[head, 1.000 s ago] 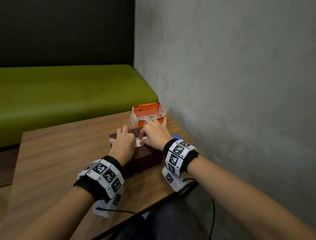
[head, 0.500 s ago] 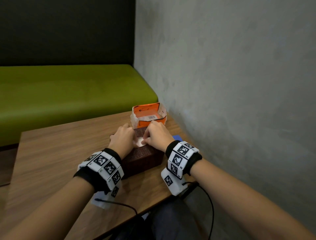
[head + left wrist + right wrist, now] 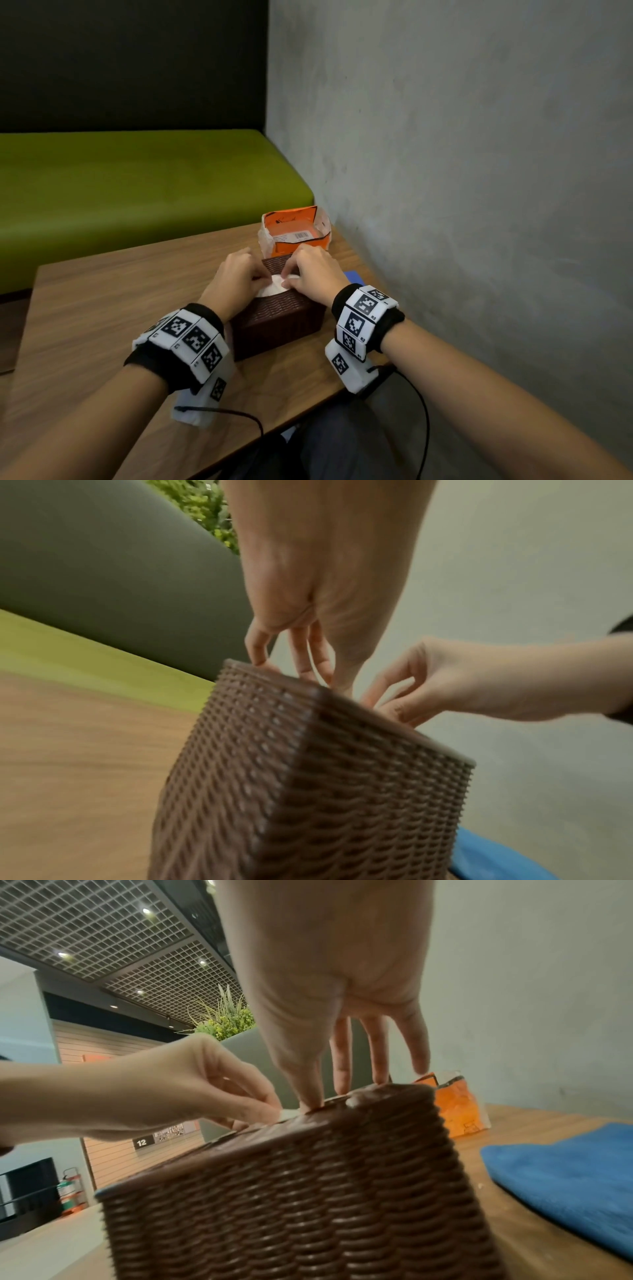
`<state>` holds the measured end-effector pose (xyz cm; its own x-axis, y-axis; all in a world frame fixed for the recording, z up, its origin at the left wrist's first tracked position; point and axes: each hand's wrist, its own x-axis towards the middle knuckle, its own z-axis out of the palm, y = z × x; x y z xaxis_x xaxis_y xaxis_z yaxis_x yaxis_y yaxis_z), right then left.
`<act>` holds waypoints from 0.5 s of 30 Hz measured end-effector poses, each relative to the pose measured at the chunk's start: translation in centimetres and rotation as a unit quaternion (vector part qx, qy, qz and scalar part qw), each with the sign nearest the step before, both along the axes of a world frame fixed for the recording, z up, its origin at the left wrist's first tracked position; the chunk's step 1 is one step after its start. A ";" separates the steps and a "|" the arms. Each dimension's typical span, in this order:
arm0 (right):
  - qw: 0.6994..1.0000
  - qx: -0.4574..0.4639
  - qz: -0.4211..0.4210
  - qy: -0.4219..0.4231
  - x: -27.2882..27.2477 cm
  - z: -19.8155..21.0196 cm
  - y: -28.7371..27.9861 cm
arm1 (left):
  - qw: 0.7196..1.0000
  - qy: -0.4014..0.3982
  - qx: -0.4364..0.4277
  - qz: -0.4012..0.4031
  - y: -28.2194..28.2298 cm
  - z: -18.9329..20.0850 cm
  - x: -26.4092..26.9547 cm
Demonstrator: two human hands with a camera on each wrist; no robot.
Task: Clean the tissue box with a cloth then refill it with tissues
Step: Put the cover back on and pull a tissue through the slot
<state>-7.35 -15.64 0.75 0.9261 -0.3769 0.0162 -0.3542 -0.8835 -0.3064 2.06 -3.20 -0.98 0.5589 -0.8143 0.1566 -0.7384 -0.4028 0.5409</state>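
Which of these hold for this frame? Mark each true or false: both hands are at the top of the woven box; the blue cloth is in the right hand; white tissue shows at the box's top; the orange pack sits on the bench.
1. Both the left hand and right hand are at the top of the brown woven tissue box: true.
2. The blue cloth is in the right hand: false; it lies on the table beside the box.
3. White tissue shows at the box's top: true.
4. The orange tissue pack sits on the bench: false; it is on the table behind the box.
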 end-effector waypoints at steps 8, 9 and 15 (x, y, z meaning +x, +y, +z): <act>0.999 0.008 0.043 -0.021 -0.3 -0.7 -0.3 | 0.997 0.002 -0.061 -0.043 1.1 -0.6 -0.4; 0.999 0.008 0.043 -0.030 -0.2 -0.7 -0.3 | 0.997 0.002 -0.065 -0.040 1.1 -0.6 -0.4; 0.994 -0.001 0.076 -0.082 -0.2 -0.8 -0.3 | 0.995 0.034 -0.093 -0.002 1.5 -0.8 -0.2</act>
<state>-7.52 -15.98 -0.03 0.9573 -0.2330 0.1713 -0.1626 -0.9235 -0.3474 1.83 -1.67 -1.78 0.5708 -0.7767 0.2664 -0.6985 -0.2887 0.6548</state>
